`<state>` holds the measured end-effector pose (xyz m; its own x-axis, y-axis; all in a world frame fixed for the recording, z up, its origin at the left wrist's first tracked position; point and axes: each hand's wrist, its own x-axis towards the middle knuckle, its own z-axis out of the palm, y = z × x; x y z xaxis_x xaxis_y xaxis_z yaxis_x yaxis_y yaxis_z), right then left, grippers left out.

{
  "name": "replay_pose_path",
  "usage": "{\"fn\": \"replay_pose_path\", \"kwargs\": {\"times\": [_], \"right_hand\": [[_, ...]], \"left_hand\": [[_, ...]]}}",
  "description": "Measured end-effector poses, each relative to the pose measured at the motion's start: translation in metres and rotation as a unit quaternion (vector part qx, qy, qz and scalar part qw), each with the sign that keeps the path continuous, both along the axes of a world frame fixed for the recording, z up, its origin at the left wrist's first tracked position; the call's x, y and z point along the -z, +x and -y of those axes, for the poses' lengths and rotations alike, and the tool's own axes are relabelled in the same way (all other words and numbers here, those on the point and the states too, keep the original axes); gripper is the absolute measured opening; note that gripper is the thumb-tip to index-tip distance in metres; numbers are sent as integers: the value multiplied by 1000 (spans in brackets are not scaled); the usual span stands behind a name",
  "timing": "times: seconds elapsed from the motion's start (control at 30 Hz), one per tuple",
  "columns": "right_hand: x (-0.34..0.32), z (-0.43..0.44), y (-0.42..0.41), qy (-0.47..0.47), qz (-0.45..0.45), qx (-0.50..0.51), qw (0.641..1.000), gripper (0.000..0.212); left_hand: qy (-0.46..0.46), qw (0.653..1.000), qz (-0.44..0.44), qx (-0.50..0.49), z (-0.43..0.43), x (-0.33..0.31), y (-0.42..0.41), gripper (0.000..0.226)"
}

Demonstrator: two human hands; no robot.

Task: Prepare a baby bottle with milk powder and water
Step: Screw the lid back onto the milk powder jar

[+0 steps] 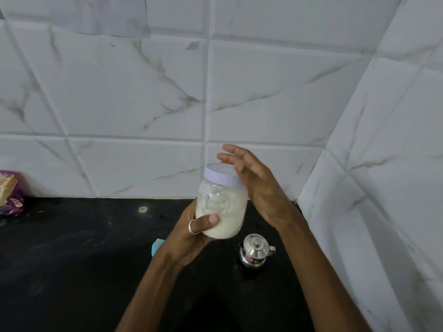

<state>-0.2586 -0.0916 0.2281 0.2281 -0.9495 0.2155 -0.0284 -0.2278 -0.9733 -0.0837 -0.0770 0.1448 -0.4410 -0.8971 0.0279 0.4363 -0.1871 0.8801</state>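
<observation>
Grips, with the left hand [191,236], the lower body of the milk powder jar [225,204], ringed thumb [207,221] pressed across the front and fingers wrapped behind. Lays the right hand [259,188] flat against the 3 o'clock side of the pale lid [219,174], fingers straight and spread, holding nothing. Looks like the opening step, with the lid seated and the jar raised above the black counter [72,248], leaning a little toward 11 o'clock. To do it well: curl the right fingers fully round the lid's rim before turning, since a flat palm probably slips on smooth plastic. Bring the jar upright first, so loose powder stays off the threads. Squeeze firmly but not hard with the left, as thin clear walls may flex. Lower toward the counter before lifting the lid away. Mind the lidded steel pot [255,252] at 5 o'clock and the blue plastic piece [157,245] at 7 o'clock, half hidden by the wrist, perhaps part of the bottle; cannot tell.
</observation>
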Motion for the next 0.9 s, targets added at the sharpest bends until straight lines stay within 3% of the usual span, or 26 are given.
{"fn": "replay_pose_path", "kwargs": {"times": [0.1, 0.23, 0.37, 0.43, 0.53, 0.63, 0.67, 0.73, 0.83, 0.9], "right_hand": [[2, -2, 1, 12, 31, -48, 998, 75], [3, -2, 4, 2, 37, -15, 999, 47], [4, -1, 10, -8, 20, 50, 999, 41], [6, -1, 14, -6, 5, 95, 995, 38], [12, -1, 22, 6, -2, 149, 989, 43], [16, -4, 27, 5, 2, 156, 988, 53], [15, -5, 27, 4, -5, 152, 988, 56], [14, -5, 22, 2, -27, 138, 990, 63], [12, -3, 12, -7, -28, 100, 995, 79], [7, -2, 5, -6, -6, 71, 997, 91]], "left_hand": [[-6, 1000, -16, 23, 0, 3, -2, 108], [-6, 1000, -11, -3, -3, -1, -2, 106], [-65, 987, 96, -110, -11, -11, -9, 90], [-136, 945, 194, -226, -15, -15, -17, 90], [-247, 832, 328, -372, -16, -14, -28, 87], [-259, 797, 369, -403, -18, -8, -30, 99], [-256, 806, 359, -396, -17, -7, -29, 99], [-215, 858, 303, -355, -16, -9, -23, 94], [-90, 956, 155, -233, -13, -15, -12, 87], [-44, 985, 66, -156, -10, -15, -4, 82]]}}
